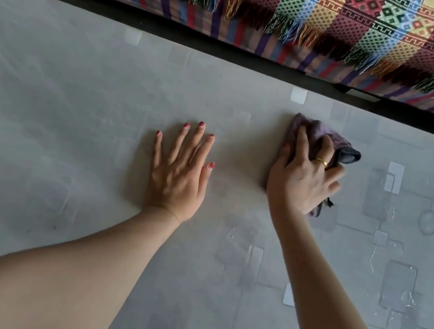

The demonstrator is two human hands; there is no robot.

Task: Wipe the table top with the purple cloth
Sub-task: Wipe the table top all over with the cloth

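Pressing down on the purple cloth [320,136], the right hand [305,177] sits at about 3 o'clock from the middle of the view, its fingers curled over the bunched fabric and gripping it against the table top [73,116]. The cloth lies crumpled under that palm, touching the surface, with folds showing past the fingertips at 12 o'clock and a smaller bit poking out below the heel of the hand at 5 o'clock. A dark grey corner [350,156] of fabric sticks out at the hand's 2 o'clock; whether it is part of the same cloth I cannot tell. A gold ring [321,162] shows on 1 finger.

The left hand [178,170] lies flat on the table near the centre, fingers straight and slightly spread, holding nothing, well apart from the cloth at its 3 o'clock.

The table top is pale grey with faint square and rectangle patterns, clearer toward 4 o'clock. Beyond its far edge, at 12 o'clock, hangs a multicoloured woven blanket [337,20] with fringe, over striped fabric [233,31].
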